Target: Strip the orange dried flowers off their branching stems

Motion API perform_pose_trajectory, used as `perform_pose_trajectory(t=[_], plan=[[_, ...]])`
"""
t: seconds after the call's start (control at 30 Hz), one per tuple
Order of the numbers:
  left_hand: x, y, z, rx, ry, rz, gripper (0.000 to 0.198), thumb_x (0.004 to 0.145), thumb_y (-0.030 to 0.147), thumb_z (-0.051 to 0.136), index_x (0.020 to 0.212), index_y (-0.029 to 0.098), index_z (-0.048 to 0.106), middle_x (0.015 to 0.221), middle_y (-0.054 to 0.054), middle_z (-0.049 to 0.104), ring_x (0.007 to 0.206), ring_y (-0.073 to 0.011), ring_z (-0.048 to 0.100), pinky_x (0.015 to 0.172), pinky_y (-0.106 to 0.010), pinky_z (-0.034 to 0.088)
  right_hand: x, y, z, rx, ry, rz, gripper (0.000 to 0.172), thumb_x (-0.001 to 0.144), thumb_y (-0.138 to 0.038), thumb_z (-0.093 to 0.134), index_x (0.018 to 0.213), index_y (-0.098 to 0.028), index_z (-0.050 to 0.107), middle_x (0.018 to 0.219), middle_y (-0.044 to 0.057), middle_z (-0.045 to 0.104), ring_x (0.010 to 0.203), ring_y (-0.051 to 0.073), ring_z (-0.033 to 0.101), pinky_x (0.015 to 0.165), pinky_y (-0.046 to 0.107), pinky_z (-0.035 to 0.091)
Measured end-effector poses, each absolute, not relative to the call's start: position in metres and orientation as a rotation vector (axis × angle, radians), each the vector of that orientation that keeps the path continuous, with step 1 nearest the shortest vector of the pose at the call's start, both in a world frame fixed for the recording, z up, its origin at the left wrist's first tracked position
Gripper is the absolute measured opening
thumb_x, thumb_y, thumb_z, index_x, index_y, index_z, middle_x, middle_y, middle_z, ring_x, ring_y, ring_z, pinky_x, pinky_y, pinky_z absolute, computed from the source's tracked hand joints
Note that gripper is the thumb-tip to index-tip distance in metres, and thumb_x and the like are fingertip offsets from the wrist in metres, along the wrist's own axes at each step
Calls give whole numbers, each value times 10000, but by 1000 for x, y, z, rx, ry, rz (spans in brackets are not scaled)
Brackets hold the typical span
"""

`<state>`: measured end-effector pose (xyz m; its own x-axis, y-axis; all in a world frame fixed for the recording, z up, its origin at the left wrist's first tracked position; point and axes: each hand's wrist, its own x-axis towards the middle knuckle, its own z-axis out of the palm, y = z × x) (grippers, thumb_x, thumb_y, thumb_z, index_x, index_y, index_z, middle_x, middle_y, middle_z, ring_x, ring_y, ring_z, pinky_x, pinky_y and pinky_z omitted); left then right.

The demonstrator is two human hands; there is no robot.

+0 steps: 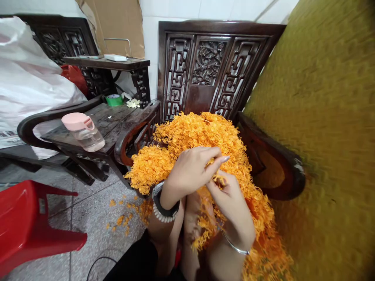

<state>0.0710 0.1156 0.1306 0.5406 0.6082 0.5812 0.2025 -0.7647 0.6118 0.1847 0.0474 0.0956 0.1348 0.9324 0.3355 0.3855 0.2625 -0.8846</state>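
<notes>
A large heap of orange, curly, flower-like pieces (202, 130) covers the seat of a carved dark wooden chair and spills down its right side. In front of the heap my two hands meet. My left hand (195, 168) is closed, its thumb and fingers pressed together; what they hold is hidden. Below and to its right, my right hand (231, 195) pinches a small orange curly piece (218, 178) between its fingers. More orange strands (202, 234) hang over my lap beneath the hands.
Left of the chair, a dark side table (114, 130) bears a pink-lidded bottle (84, 132) and green tape roll (114, 100). A red stool (38, 226) stands at lower left. Loose orange bits (121, 218) lie on the floor. A yellow-green textured surface (322, 117) fills the right side.
</notes>
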Motion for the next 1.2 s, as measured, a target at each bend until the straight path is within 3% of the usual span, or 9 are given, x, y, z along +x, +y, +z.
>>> perform_pose_trajectory(t=[0.17, 0.37, 0.53, 0.6, 0.77, 0.93, 1.03, 1.1, 1.2], plan=[[87, 137, 133, 2161, 439, 1230, 451, 914, 378, 425, 517, 169, 378, 508, 51, 310, 490, -76, 328, 525, -254, 257, 191, 50, 103, -1182, -1175, 634, 339, 813, -389, 581, 553, -195, 484, 530, -24, 399, 499, 92, 352, 460, 238, 311], [120, 140, 87, 1617, 144, 1109, 573, 902, 588, 249, 467, 214, 255, 448, 50, 266, 426, -82, 291, 426, -234, 298, 190, 67, 79, -829, -972, 764, 456, 740, -496, 584, 460, -237, 335, 382, -53, 261, 355, 86, 247, 343, 261, 247], [123, 154, 81, 1520, 468, 1225, 516, 926, 527, 20, 493, 286, 164, 439, 65, 117, 386, -118, 176, 310, -225, 251, 187, 93, 69, -702, -1122, 751, 570, 770, -721, 170, 391, -296, 209, 315, -86, 35, 276, 81, 80, 229, 228, 154], [119, 158, 86, 1277, 378, 1298, 491, 945, 507, 95, 528, 249, 124, 462, 61, 99, 395, -110, 163, 324, -208, 229, 185, 94, 69, -712, -1040, 738, 586, 776, -688, 272, 389, -263, 163, 319, -77, 55, 278, 74, 103, 264, 229, 179], [109, 147, 95, 1127, 264, 1275, 348, 922, 419, 411, 664, 190, 460, 586, 32, 353, 498, -75, 349, 460, -207, 329, 182, 83, 76, -1064, -1121, 752, 375, 819, -428, 531, 527, -203, 460, 493, -26, 414, 464, 98, 377, 461, 249, 344], [83, 134, 97, 1474, 438, 1292, 378, 927, 454, 374, 854, 193, 637, 600, 23, 418, 531, -85, 378, 491, -238, 298, 188, 70, 82, -1346, -1466, 606, 277, 885, -359, 466, 673, -185, 508, 601, -24, 436, 560, 98, 391, 537, 233, 333], [62, 131, 99, 1740, 466, 1066, 331, 818, 493, 556, 925, 209, 689, 646, 14, 524, 581, -101, 450, 545, -244, 346, 189, 65, 84, -1419, -1565, 644, 247, 869, -318, 493, 669, -176, 524, 595, -25, 447, 569, 102, 392, 521, 231, 306], [53, 129, 100, 1889, 523, 1007, 294, 726, 429, 686, 928, 216, 709, 742, -3, 611, 668, -121, 524, 624, -253, 395, 187, 62, 84, -1421, -1568, 630, 236, 846, -288, 521, 642, -171, 534, 559, -29, 426, 553, 104, 392, 510, 230, 300], [54, 129, 99, 1890, 491, 1021, 197, 802, 353, 620, 811, 189, 728, 764, -32, 666, 736, -142, 589, 696, -263, 435, 184, 59, 84, -1400, -1544, 600, 245, 848, -275, 521, 630, -168, 555, 564, -24, 447, 535, 99, 394, 506, 231, 314]])
